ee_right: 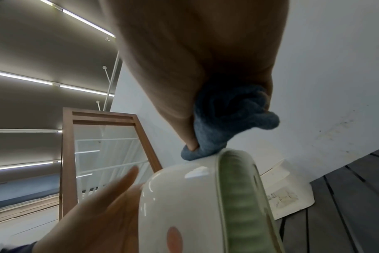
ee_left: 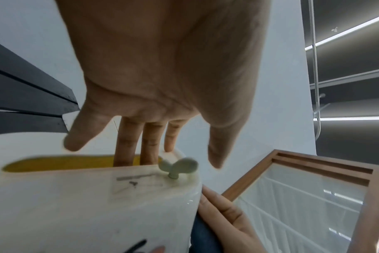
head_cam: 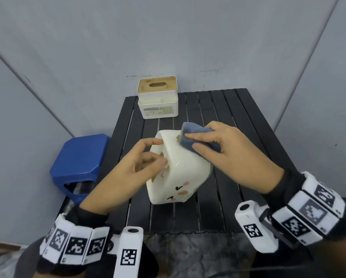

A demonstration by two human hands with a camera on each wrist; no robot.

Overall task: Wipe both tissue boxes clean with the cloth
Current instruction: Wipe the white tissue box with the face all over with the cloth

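A cream tissue box with a cartoon face (head_cam: 178, 173) is tipped on its side above the black slatted table (head_cam: 248, 157). My left hand (head_cam: 146, 157) holds it, with two fingers (ee_left: 138, 147) hooked into the slot in its top and the thumb over the edge. My right hand (head_cam: 214, 141) grips a folded blue-grey cloth (head_cam: 198, 137) and presses it on the box's upper far corner; in the right wrist view the cloth (ee_right: 225, 123) sits bunched against the rounded edge. A second white tissue box with a wooden lid (head_cam: 158, 97) stands at the table's far left edge.
A blue plastic stool (head_cam: 80, 163) stands on the floor left of the table. Grey walls close in behind and on both sides. The table's right half and front strip carry nothing else.
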